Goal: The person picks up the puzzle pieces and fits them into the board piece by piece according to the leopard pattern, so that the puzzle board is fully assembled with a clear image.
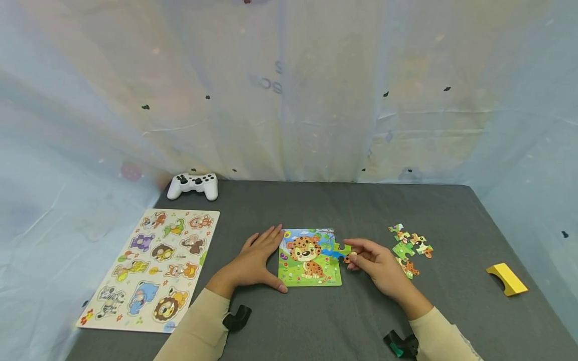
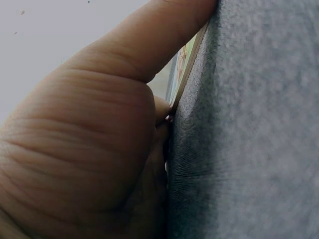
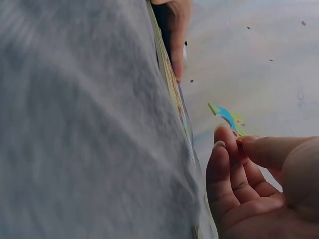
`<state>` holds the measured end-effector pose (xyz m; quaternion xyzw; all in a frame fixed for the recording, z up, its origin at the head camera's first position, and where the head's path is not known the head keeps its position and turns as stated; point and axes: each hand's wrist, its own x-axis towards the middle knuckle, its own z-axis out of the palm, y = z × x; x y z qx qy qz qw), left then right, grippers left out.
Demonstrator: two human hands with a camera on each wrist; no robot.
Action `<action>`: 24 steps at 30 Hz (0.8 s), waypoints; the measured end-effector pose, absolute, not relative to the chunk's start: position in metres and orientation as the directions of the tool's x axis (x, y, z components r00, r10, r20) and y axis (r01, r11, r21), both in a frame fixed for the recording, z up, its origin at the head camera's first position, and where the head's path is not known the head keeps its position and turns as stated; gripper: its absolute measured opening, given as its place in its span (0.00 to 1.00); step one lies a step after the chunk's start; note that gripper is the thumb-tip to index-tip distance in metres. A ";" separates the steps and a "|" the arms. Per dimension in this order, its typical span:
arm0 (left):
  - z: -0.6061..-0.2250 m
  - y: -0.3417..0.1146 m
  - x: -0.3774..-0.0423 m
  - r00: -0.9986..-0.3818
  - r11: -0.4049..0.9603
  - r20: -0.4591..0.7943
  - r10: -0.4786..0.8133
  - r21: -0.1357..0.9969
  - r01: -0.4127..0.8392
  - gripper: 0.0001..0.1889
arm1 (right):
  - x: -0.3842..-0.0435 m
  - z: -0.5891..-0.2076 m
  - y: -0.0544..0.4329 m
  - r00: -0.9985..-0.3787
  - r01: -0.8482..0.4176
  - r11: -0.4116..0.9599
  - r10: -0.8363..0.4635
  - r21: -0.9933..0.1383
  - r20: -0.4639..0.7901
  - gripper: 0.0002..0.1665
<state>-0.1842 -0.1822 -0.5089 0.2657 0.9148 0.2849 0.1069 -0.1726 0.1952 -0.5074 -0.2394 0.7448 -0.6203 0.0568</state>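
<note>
A jigsaw puzzle [image 1: 307,258] with a spotted leopard cub on green and blue lies flat in the middle of the table. Spread along its left edge, my left hand [image 1: 256,260] rests with straight fingers and thumb; the left wrist view shows that palm low over the grey cloth. My right hand [image 1: 377,265] pinches a green and blue puzzle piece [image 3: 227,115] between thumb and fingers. In the right wrist view this piece is held up off the table; in the head view it appears at the puzzle's right edge. Several loose puzzle pieces [image 1: 405,249] lie right of that hand.
An animal picture board [image 1: 149,271] covers the table's left side, with a white game controller [image 1: 193,186] behind it. Toward the right edge stands a yellow arch block [image 1: 507,279]. Grey cloth [image 1: 316,326] covers the table, and pale sheeting [image 1: 316,100] hangs around it.
</note>
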 end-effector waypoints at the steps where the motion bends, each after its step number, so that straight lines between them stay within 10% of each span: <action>1: -0.509 -0.182 -0.184 -0.836 0.697 -0.044 0.547 0.577 0.426 0.77 | -0.172 -0.508 0.193 -0.876 -0.285 0.105 -0.433 -0.953 0.215 0.23; 24: -0.509 -0.183 -0.185 -0.835 0.697 -0.041 0.548 0.574 0.429 0.77 | -0.170 -0.509 0.136 -0.847 -0.235 0.070 -0.504 -0.969 0.169 0.21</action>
